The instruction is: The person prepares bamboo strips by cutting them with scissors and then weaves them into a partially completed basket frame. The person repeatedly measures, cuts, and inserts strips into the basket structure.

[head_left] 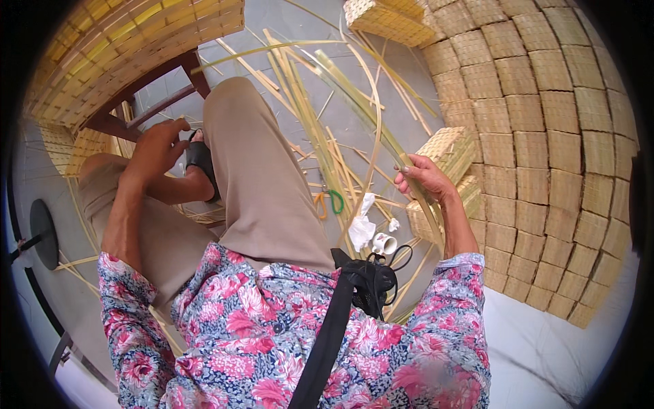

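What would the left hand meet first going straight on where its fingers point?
Probably the raised knee in beige cloth trousers, to the right of the left hand; the black sandal seems lower, but depth is unclear from one view.

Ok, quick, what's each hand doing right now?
Left hand: loosely open, nothing visible in it.
Right hand: closed around long bamboo strips.

Grey floor (419, 69) — 1 reddish-brown wooden frame (161, 107), left.
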`<state>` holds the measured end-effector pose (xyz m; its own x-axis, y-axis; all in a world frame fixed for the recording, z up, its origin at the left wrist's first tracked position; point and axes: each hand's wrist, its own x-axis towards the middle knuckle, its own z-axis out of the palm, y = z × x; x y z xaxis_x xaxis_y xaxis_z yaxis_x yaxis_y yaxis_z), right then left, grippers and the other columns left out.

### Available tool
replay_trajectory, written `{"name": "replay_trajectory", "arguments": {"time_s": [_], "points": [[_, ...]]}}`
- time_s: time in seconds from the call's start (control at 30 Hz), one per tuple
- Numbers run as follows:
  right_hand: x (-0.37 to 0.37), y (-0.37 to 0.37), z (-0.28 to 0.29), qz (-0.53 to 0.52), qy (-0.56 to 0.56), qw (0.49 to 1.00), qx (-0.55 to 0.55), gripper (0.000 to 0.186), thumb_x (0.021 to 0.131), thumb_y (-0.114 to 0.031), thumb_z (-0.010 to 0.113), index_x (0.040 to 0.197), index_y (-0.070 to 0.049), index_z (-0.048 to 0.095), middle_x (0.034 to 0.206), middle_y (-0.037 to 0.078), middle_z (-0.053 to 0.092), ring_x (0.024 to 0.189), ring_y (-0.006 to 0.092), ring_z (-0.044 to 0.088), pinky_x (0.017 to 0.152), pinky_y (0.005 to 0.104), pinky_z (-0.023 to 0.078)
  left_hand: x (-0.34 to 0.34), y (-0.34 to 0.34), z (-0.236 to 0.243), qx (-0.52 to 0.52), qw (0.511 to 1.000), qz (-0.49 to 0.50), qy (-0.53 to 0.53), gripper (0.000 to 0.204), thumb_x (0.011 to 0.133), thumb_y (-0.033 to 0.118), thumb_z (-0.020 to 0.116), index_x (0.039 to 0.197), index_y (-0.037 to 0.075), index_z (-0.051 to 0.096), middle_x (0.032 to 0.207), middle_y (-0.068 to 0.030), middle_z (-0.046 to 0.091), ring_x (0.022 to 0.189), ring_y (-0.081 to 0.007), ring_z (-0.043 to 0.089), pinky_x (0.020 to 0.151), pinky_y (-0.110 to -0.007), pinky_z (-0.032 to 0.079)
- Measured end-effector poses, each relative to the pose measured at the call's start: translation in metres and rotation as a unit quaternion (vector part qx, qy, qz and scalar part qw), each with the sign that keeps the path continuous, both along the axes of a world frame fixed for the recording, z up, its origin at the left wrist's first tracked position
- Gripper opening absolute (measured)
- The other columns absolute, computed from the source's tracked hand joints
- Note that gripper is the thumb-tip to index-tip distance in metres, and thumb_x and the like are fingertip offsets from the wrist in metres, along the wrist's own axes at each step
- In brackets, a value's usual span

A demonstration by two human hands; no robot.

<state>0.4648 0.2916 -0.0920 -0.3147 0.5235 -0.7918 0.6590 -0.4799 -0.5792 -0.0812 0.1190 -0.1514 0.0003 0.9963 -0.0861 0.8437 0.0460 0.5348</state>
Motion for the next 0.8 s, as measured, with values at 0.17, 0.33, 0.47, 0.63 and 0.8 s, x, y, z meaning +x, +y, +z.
{"name": "replay_trajectory", "arguments": {"time_s": [0.17,0.33,0.47,0.63,0.8], "points": [[-0.021,-0.016,0.033,-0.035,0.116,0.993,0.003,0.031,0.097,-0.02,0.06,0.122,-0.002,0.054,0.095,0.012,0.069,0.069,0.0146,0.068,0.065,0.0279,0.058,-0.008,-0.002,0.0,0.067,0.996,0.045,-0.047,0.024,0.083,0.003,0.066,0.107,0.003,0.064,0.082,-0.0129,0.063,0.071,-0.0266,0.061,0.066,-0.037,0.049],[-0.029,-0.032,0.033,-0.054,0.144,0.985,0.079,0.05,0.094,-0.027,0.065,0.136,-0.008,0.047,0.097,0.011,0.07,0.069,0.0127,0.066,0.063,0.0279,0.055,0.014,0.009,0.021,0.27,0.938,0.104,-0.189,0.017,0.089,-0.002,0.062,0.105,0.0,0.065,0.085,-0.0081,0.065,0.07,-0.0124,0.058,0.065,-0.026,0.049],[-0.031,-0.045,0.039,-0.056,0.173,0.978,0.103,0.049,0.095,-0.027,0.065,0.136,-0.008,0.047,0.098,0.011,0.07,0.069,0.0122,0.065,0.063,0.027,0.054,0.082,0.033,0.073,0.239,0.939,0.034,-0.244,0.024,0.091,0.004,0.063,0.115,0.001,0.064,0.089,-0.0073,0.067,0.075,-0.0116,0.062,0.068,-0.026,0.051],[-0.057,-0.058,0.047,-0.029,0.191,0.975,0.114,0.043,0.096,-0.025,0.064,0.132,-0.007,0.052,0.096,0.01,0.071,0.069,0.0105,0.064,0.063,0.026,0.054,0.158,0.085,0.06,-0.066,0.845,0.088,-0.523,0.075,0.09,0.025,0.072,0.148,0.001,0.032,0.13,-0.0245,0.056,0.107,-0.0252,0.064,0.077,-0.031,0.057],[-0.063,-0.079,0.025,-0.036,0.201,0.972,0.114,0.043,0.097,-0.021,0.062,0.135,-0.004,0.051,0.095,0.008,0.07,0.067,0.0086,0.062,0.064,0.0243,0.054,0.201,0.098,0.019,0.081,0.798,0.171,-0.571,0.077,0.089,0.022,0.073,0.148,0.003,0.028,0.121,-0.0156,0.053,0.097,-0.0189,0.062,0.073,-0.031,0.058]]}}
